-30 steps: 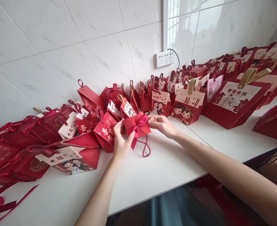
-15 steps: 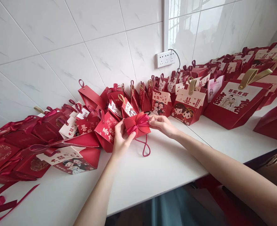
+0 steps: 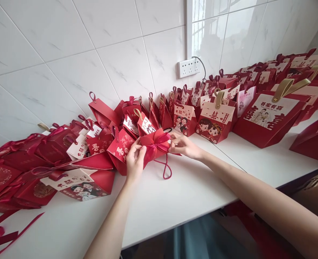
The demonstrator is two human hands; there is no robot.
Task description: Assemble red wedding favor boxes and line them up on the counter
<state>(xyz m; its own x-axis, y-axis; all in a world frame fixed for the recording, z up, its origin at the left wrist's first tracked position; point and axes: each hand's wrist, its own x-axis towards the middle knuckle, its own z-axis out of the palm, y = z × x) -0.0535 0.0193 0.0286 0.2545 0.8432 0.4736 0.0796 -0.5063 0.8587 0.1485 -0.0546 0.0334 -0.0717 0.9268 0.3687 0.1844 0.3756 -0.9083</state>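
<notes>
A small red gift box [image 3: 159, 153] with a red satin ribbon [image 3: 157, 142] across its top stands on the white counter [image 3: 175, 194] in the middle. My left hand [image 3: 134, 160] pinches the ribbon at the box's left side. My right hand [image 3: 184, 145] pinches the ribbon's other end at the right side. A red twisted cord handle [image 3: 166, 169] hangs from the box onto the counter.
Many red gift bags and boxes line the tiled wall, a heap at the left [image 3: 53, 154] and upright ones at the right [image 3: 215, 120]. A large red bag with a gold handle [image 3: 269, 117] stands right. Loose ribbons [image 3: 2, 230] lie far left. A wall socket [image 3: 189, 67] is above.
Both hands have closed in on the ribbon, drawing its ends outward; the hanging ribbon tail below the box is no longer visible. The box has barely moved.
</notes>
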